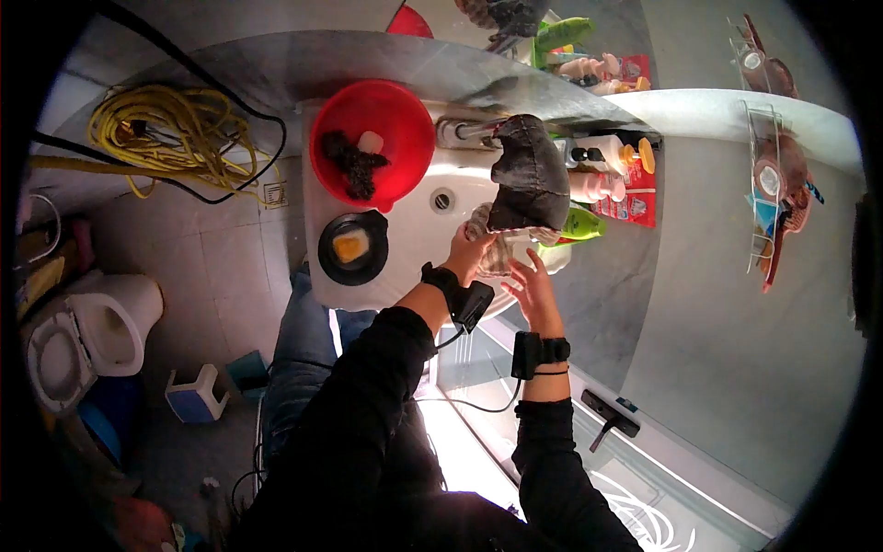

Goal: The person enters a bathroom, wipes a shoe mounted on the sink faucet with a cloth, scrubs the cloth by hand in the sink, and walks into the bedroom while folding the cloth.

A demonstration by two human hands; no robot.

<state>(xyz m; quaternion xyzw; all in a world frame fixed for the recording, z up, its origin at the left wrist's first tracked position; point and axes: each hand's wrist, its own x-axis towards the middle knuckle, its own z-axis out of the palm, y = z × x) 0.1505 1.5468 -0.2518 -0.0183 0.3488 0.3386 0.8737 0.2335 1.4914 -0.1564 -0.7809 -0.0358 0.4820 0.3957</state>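
A dark grey padded fabric piece [531, 179] is held up over the right half of the white sink [418, 244], by the faucet [464, 133]. Below it hangs a beige striped cloth part [497, 255], perhaps its lining. My left hand [471, 255] is closed on the striped part's left side. At the right side, my right hand [535, 290] has its fingers apart, close to the cloth; whether the fingertips touch it I cannot tell. On the sink's left side stands a red basin [405, 115] with a dark scrunched item [354, 166] inside. A black dish [372, 267] holds a yellowish bar [350, 246].
Pump bottles [602, 156], a red packet [639, 198] and a green tube [581, 224] line the sink's right side. A coiled yellow hose [175, 138] lies at the left. A toilet [120, 322] and a small stool [196, 394] stand lower left. A wire rack [763, 193] hangs right.
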